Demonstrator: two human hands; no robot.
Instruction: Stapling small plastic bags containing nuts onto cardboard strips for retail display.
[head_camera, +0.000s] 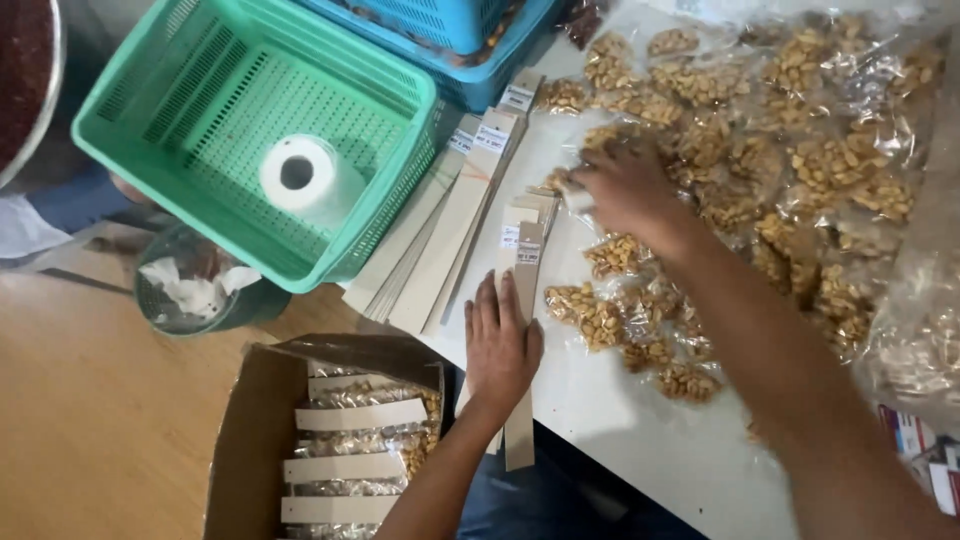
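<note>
Packing work stands partly complete, judging by the layout. Finished units, each a clear bag of nuts topped by a cardboard strip, are stacked in the cardboard box (300, 440) below and to the left of the left hand (500, 350). What remains appears to be the larger share: a broad heap of loose nut bags (800, 150) covers the table (600, 420) beyond and to the right of the right hand (625, 190), and a fan of unused cardboard strips (440, 230) lies just above and left of the left hand.

Left hand: flat, fingers extended and close together, palm down, pressing one long cardboard strip (525, 300) against the table. The strip runs under the fingers and projects past the wrist toward the table edge.

Right hand: extended forward into the near edge of the heap, fingers curled over a small bag. The view is blurred there, so whether the bag is actually gripped cannot be told.

Several single nut bags (600, 320) lie immediately right of the left hand, between the two hands, close to the pinned strip.

Further left of the left hand, off the table, a green basket (130, 130) holds a white paper roll (298, 172); a blue basket (480, 80) sits beyond it.
</note>
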